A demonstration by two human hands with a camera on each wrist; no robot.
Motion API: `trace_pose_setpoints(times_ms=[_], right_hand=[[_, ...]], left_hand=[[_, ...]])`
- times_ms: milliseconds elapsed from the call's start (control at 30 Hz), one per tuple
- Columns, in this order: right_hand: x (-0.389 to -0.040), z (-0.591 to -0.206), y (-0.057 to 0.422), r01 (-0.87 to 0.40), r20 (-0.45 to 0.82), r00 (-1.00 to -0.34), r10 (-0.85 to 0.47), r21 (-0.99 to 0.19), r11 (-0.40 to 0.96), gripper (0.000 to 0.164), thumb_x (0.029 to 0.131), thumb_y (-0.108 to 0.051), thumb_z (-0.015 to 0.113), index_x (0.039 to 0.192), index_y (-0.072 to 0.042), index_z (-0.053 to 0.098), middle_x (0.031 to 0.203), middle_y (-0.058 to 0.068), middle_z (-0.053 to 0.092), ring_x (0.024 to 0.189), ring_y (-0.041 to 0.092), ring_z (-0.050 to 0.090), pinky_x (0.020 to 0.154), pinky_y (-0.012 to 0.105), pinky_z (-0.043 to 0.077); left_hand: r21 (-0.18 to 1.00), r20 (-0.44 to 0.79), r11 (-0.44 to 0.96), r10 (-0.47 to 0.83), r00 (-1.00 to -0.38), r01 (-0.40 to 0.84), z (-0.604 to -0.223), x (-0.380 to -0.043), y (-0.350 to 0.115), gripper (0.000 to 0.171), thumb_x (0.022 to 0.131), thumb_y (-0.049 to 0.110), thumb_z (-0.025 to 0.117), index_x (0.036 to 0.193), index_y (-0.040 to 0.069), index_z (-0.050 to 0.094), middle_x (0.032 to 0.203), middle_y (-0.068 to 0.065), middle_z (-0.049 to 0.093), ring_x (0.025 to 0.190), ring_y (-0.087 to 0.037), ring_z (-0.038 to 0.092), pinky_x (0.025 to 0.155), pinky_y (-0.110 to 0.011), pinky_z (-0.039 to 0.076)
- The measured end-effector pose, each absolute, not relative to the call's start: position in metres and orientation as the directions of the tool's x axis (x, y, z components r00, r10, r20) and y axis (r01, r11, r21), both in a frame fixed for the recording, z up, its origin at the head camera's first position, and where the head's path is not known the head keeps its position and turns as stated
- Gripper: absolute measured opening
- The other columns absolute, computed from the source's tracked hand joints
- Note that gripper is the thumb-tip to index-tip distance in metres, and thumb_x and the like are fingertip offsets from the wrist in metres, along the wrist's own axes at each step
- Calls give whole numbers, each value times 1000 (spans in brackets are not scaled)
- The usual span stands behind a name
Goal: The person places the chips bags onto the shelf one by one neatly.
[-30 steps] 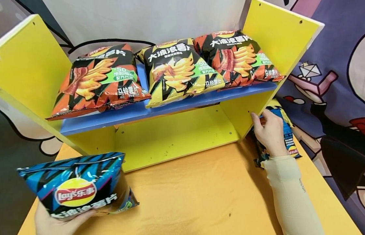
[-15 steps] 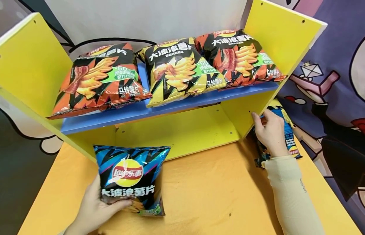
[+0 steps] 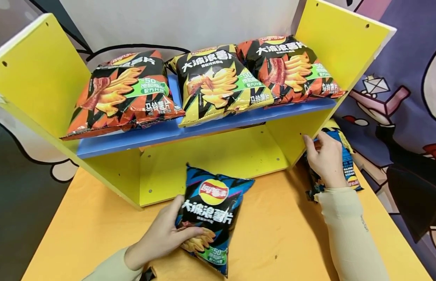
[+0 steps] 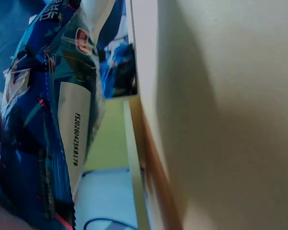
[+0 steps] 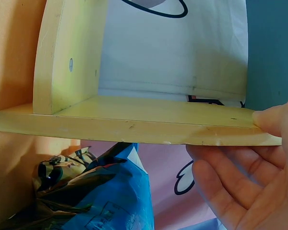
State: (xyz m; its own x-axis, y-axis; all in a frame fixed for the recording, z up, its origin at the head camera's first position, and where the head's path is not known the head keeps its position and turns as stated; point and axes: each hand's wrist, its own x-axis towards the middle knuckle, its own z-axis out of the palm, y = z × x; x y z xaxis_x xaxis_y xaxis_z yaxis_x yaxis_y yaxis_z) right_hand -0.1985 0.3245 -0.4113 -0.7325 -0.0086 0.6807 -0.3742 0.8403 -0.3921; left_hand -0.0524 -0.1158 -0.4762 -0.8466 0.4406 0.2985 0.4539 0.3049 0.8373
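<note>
My left hand [image 3: 159, 236] grips a blue-and-black bag of potato chips [image 3: 212, 214] by its left side, thumb across the front. The bag is tilted, in front of the lower compartment of a yellow shelf unit [image 3: 203, 156]. In the left wrist view, a seam and a white strip show on this chip bag [image 4: 33, 134]. My right hand [image 3: 326, 160] holds the front edge of the shelf's right side panel [image 5: 134, 127], thumb on the inner face and fingers on the outer face, as the right wrist view shows.
On the blue upper shelf [image 3: 133, 144] lie a red chip bag [image 3: 126, 91], a yellow chip bag [image 3: 221, 84] and another red chip bag [image 3: 291, 70]. Blue and yellow bags [image 3: 347, 164] lie right of the unit. A small dark object [image 3: 148, 274] shows by the left sleeve.
My left hand has carried the blue chip bag rightward from the lower left to the front of the unit, and the bag has turned clockwise. The right hand keeps its hold on the panel.
</note>
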Motion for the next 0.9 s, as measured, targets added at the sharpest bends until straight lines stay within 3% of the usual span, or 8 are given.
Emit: trace_pose_setpoints(times_ms=[200,333,533,633,733,900], right_hand=[[-199,-412,325,-381,688,-726,-11,-389,839,23,102,-22,63,113,-6,75,87,16,76,70,31,67,73,-1,34],[-199,-412,325,-377,685,-729,-8,-392,839,23,102,-23,63,112,-7,76,87,16,77,69,24,66,73,-2,34],[-199,-413,325,-377,682,-731,-2,-401,835,23,102,-23,64,113,-7,76,89,16,77,72,-17,52,73,-2,34],[-199,-413,326,-382,685,-729,-4,-402,832,23,102,-22,64,114,-6,76,89,17,77,75,-27,42,73,-2,34],[-199,-413,326,-382,686,-728,-7,-397,834,23,102,-22,64,114,-6,75,88,17,77,71,-16,52,73,-2,34],[-199,-413,325,-378,686,-728,-8,-391,839,23,102,-22,63,113,-5,75,88,17,77,69,25,67,73,-2,34]], left_hand=[[818,248,312,567,-786,484,-484,-65,-98,44,98,33,71,136,28,48,122,13,65,101,-6,65,85,-28,56],[758,191,403,616,-764,514,-486,-72,-91,42,102,44,62,138,26,50,126,12,64,109,-5,65,93,-32,56],[730,122,453,651,-749,512,-489,-80,-83,52,104,49,56,148,23,47,134,11,63,119,-5,63,100,-35,54],[713,80,498,642,-763,494,-491,-83,-81,58,103,53,55,151,21,45,138,9,62,122,-7,62,103,-38,53],[692,36,548,624,-780,470,-493,-84,-81,65,103,57,53,153,18,42,143,3,60,127,-14,62,105,-42,52],[674,-26,609,587,-809,419,-496,-87,-81,74,100,63,54,155,15,42,151,-6,55,134,-26,60,107,-49,51]])
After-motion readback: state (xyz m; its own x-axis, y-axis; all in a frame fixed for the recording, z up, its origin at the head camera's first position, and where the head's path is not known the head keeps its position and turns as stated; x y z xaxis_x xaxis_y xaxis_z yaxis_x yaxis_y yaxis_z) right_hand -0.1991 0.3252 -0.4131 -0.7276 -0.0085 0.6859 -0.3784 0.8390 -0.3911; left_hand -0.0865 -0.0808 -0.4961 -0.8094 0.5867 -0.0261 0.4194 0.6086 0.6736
